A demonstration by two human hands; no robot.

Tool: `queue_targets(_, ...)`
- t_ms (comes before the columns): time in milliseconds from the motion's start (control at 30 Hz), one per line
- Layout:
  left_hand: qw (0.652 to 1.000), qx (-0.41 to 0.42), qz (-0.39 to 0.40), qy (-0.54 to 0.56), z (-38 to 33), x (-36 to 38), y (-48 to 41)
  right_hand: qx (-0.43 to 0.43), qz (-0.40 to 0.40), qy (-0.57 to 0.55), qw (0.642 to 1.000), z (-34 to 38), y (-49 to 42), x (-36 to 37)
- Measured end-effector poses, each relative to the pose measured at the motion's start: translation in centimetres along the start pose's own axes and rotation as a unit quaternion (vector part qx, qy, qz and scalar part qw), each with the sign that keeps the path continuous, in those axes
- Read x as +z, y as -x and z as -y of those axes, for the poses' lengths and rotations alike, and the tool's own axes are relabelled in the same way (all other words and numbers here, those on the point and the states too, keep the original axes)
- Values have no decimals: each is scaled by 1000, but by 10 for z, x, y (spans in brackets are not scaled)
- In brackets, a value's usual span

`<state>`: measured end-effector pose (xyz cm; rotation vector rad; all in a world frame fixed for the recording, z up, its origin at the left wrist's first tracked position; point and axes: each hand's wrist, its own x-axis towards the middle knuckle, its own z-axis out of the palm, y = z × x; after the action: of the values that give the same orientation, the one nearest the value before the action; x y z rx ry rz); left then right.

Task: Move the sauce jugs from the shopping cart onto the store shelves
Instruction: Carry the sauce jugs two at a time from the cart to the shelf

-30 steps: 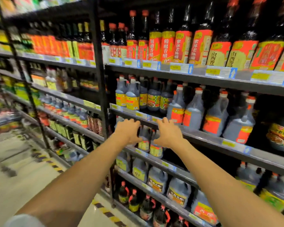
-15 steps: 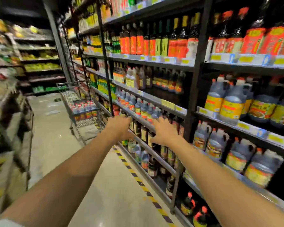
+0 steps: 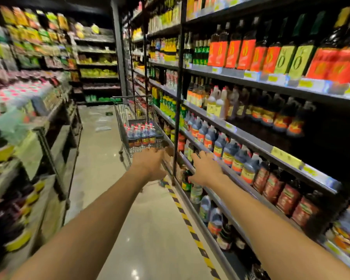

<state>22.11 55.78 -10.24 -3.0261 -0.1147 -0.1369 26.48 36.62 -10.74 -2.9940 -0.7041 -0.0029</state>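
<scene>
Now my view has swung off the shelves (image 3: 251, 142) and down the aisle. A second ago I faced rows of bottles straight on, with no cart to be seen, and now the cart (image 3: 123, 126) stands dead ahead, beyond both hands. I read that as one placement finished and the trip back for the next load begun.

My left hand (image 3: 150, 164) and right hand (image 3: 205, 168) are both stretched forward, fingers loose and spread, holding nothing. The jugs (image 3: 141, 132) are dark with red caps and stand packed in the cart, straight beyond my left hand and still out of reach, I judge. The right hand hovers by a shelf edge, with the shelved jugs (image 3: 236, 158) near on its right — touching none, as far as the blur lets me tell.
</scene>
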Motion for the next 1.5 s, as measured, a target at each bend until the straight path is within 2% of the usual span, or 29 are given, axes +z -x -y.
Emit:
queue_targets(300, 997, -81, 6, -14, 103, 47, -144, -20, 28, -19, 999, 39, -204, 28)
queue_targets(533, 992, -112, 51, -13, 196, 87, -230, -47, 41, 14, 998, 99, -336, 66)
queue_targets(800, 995, -80, 58, 13, 332, 130, -360, 5, 73, -5, 997, 168, -499, 95)
queue_targets(967, 997, -53, 62, -2, 414, 141, -436, 29, 50, -37, 998, 219, -586, 94)
queue_targets(1200, 995, -15, 97, 5, 478, 171, -521, 83, 82, -55, 992, 249, -681, 113)
queue_targets(1500, 996, 13, 90, -9, 561, 210, -671, 87, 104, -110, 985, 281, -859, 160)
